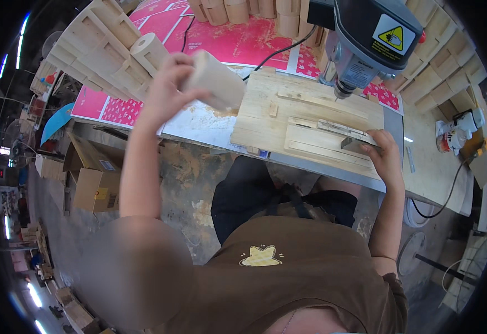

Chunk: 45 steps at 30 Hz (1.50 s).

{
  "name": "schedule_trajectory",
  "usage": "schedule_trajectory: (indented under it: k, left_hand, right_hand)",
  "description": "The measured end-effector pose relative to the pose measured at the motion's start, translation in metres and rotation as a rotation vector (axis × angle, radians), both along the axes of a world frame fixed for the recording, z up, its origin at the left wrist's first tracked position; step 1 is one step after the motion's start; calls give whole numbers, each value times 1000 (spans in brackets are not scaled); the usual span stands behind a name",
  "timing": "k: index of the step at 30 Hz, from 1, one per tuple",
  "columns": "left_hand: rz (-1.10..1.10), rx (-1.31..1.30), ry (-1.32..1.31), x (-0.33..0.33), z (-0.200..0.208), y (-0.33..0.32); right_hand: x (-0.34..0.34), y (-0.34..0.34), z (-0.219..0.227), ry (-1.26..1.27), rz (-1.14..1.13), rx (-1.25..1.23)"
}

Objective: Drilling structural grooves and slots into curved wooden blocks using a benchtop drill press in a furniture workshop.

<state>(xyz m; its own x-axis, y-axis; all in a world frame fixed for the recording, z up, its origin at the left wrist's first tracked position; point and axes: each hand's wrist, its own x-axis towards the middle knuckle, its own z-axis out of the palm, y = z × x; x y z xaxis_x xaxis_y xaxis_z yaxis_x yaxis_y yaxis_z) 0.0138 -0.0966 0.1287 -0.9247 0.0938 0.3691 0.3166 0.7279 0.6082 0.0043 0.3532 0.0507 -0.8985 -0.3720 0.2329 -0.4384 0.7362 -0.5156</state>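
My left hand (pixel 171 83) is raised over the left part of the bench, thumb and fingers closed round the end of a pale wooden block (pixel 221 83). Motion blurs this block, and it hangs tilted beside the wooden work board (pixel 257 114). Strips of wood (pixel 321 106) lie fixed across that board. My right hand (pixel 387 153) rests at the board's right side, its fingers bent onto the end of a dark metal strip (pixel 352 143). The drill press (pixel 360 55) stands above, its chuck (pixel 342 90) just beyond my right hand.
Stacks of wooden pieces rise at the back left (pixel 96 50) and back right (pixel 438 67). A pink sheet (pixel 232 47) covers the bench behind, crossed by a black cable (pixel 282 51). A cardboard box (pixel 96 186) stands at lower left. A white container (pixel 452 139) sits at right.
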Motion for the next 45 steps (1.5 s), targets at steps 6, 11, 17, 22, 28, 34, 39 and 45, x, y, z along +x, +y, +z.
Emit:
schedule_trajectory:
  k: [6,11,17,22,28,34,39,45]
  left_hand:
    - [293,-506,132,-60,77,-80]
    - [501,-836,98,-108,99,-131]
    - [658,-868,-125,-151,98,-153]
    - [642,-818,-8,-167,86,-205]
    - [400,-596,357,-126,51,-121]
    - [-48,-166,12,-23,-33,41]
    - [-157,69,-104,8,-73,107]
    - [-117,292,-116,29,-79,131]
  right_hand:
    - [9,-6,1,170,-81,-66]
    - [13,2,2,156,-132,-92]
    - [11,25,4,224,-193,-83]
    - [-23,30,9,360,-170,-153]
    - [-128,24,7,315,-246,-139]
    - [-220,3,-55,14,-265,158]
    - [-285,46,-119,51,-236,71]
    - [-207,17,-26,-97,-360,4]
